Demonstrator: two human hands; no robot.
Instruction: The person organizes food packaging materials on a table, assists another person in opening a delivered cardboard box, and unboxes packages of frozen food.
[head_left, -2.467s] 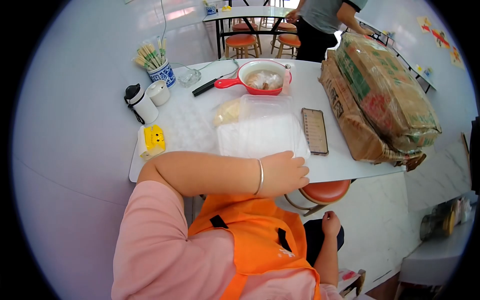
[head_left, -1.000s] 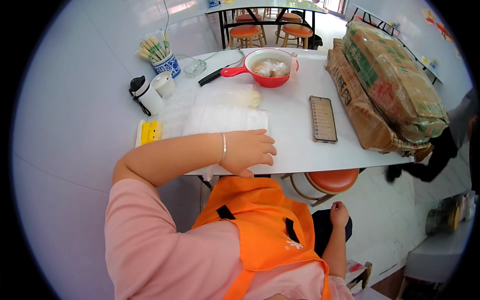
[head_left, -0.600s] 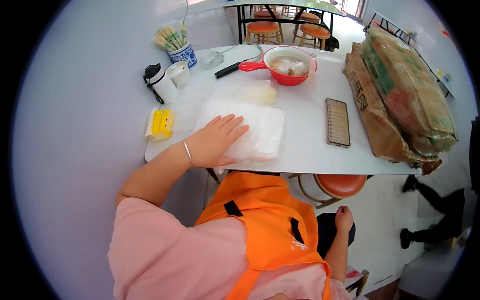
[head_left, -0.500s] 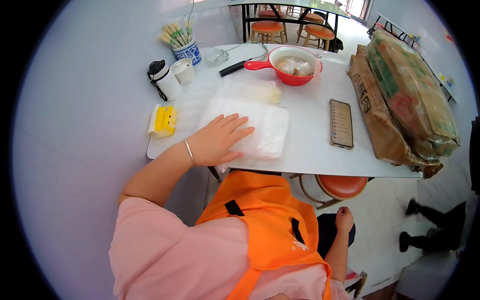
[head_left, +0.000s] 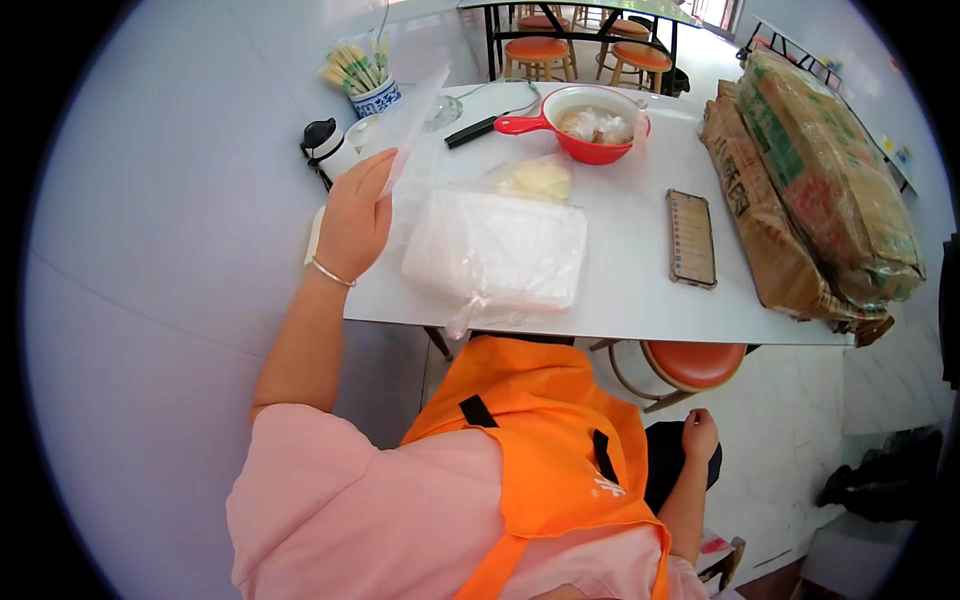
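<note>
My left hand (head_left: 358, 218), with a bangle at the wrist, is raised above the table's left side. Its fingers are closed on the edge of a thin translucent plastic sheet (head_left: 416, 125), which stands up and slants away. Below and to the right lies a stack of clear plastic bags (head_left: 500, 250) with a crumpled front edge. Behind the stack sits a pale yellow bundle (head_left: 535, 178), partly covered. My right hand (head_left: 700, 433) rests by my knee, away from the table, with its fingers curled in and nothing seen in it.
A red-handled pot (head_left: 595, 125) with whitish contents, a black pen-like tool (head_left: 472, 132), a phone (head_left: 691, 238), a bottle (head_left: 328, 148) and a brush holder (head_left: 376, 97) stand about the white table (head_left: 630, 290). Large wrapped packages (head_left: 820, 190) fill its right end. A stool (head_left: 697, 363) is below.
My left hand has lifted off the bag stack and moved left and up, with a plastic sheet now in it. The right hand stays by the knee.
</note>
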